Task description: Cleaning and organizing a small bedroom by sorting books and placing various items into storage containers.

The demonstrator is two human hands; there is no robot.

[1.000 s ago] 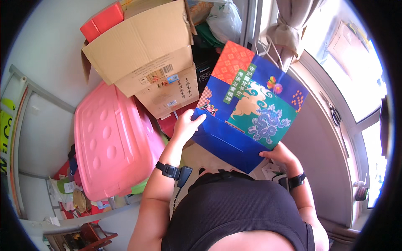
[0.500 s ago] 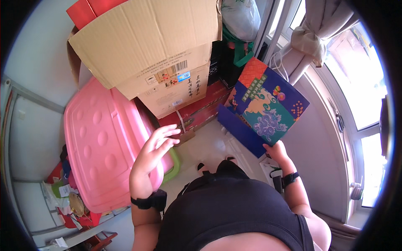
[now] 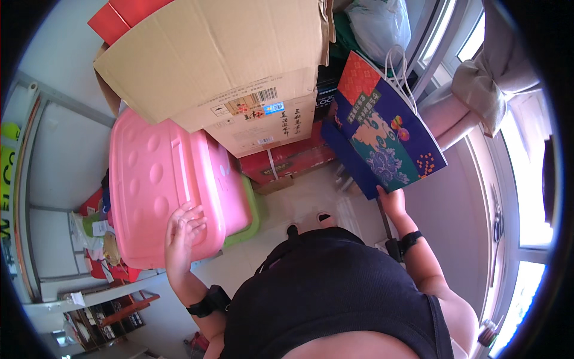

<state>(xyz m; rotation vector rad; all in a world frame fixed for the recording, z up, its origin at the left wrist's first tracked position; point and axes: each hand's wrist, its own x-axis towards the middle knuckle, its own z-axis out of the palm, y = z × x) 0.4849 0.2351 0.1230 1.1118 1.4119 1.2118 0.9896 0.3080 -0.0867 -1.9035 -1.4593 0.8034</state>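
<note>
My right hand grips the lower edge of a colourful paper gift bag, thumb on its printed face. The bag is blue, green and orange with white rope handles, and it is tilted, handles up and to the right. A plain blue panel sticks out along its left side. My left hand holds nothing; its fingers are loosely bent and apart. It hovers over the near right part of a pink lidded storage bin, and I cannot tell whether it touches the lid.
A large open cardboard box rises behind the bin, above a red carton. A white plastic bag lies at the back right. A knotted curtain hangs by the window. Cluttered shelving stands at lower left.
The view has shifted. My left hand has moved left and down, nearer my body. The gift bag has moved up toward the white plastic bag, still in my right hand.
</note>
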